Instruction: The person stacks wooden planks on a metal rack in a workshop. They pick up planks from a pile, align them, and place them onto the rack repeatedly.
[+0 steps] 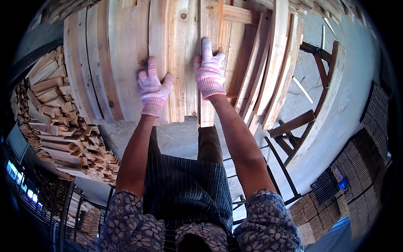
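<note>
Pink-and-white knit covers my left hand (154,90), which lies over a long pale wooden board (159,38) near the middle of a broad layer of light-coloured wooden planks (128,50), its fingers spread rather than clenched. My right hand (210,75), covered alike, straddles a narrow straight plank of pale timber (207,115), index finger stretched along it; whether my thumb and other fingers pinch its edges, I cannot tell. That plank lies lengthwise in front of me, its near end jutting a little beyond its neighbours just to the left. On its right the layer opens up, showing a pale wooden crosspiece (240,15). I take the step in hand to be setting boards side by side. As I judge it, the next move calls for even pressure from both palms, edges lined up, and fingertips clear of the joints.
</note>
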